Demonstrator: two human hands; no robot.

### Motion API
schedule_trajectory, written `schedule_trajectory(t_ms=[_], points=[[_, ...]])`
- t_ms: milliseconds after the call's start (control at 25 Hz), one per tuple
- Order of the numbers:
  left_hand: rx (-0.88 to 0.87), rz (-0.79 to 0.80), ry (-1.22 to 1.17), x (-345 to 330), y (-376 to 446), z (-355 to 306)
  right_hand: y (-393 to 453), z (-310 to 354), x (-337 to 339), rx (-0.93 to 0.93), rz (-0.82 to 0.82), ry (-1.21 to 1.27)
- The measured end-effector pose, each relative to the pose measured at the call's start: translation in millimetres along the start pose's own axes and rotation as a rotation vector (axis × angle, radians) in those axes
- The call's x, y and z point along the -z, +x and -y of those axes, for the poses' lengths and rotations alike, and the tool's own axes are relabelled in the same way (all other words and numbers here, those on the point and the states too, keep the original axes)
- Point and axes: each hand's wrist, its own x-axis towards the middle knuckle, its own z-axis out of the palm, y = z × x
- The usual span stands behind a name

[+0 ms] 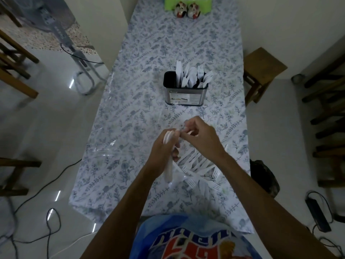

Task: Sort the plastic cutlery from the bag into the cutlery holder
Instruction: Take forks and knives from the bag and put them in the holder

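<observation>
Spoon stack (168, 144) gripped in left hand (164, 152); top piece pinched by right hand (197, 135). Risk: stack slips, scatters onto forks (197, 165), mis-sort in holder (185, 88).

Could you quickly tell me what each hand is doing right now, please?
Left hand: holds a stack of white plastic spoons.
Right hand: fingers pinch a white piece at the stack's top.

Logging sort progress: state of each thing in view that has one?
cutlery holder: upright, part filled with knives, spoons, forks
loose forks: scattered on tablecloth, unsorted
spoons: stacked in left hand
left hand: gripping spoons
right hand: pinching a piece at the stack's top
</observation>
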Motion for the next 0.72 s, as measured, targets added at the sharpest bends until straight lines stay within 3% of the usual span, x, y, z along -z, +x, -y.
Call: schedule_trajectory(t_ms=[120, 240, 320, 560, 720], points=[[0.057, -0.203, -0.235, 19, -11, 19, -25, -44, -28, -0.035, 0.064, -0.39], [0.09, -0.245, -0.37, 36, -21, 35, -59, -80, -50, -0.001, 0.295, -0.635], [0.11, -0.274, -0.421, 41, -26, 38, -73, -93, -60, 0.044, 0.35, -0.721], [0.084, -0.312, -0.332, 41, -37, 42, -75, -101, -64, 0.061, 0.234, -0.789], [0.076, -0.396, -0.294, 39, -39, 53, -78, -73, -65, -0.009, 0.128, -0.501]])
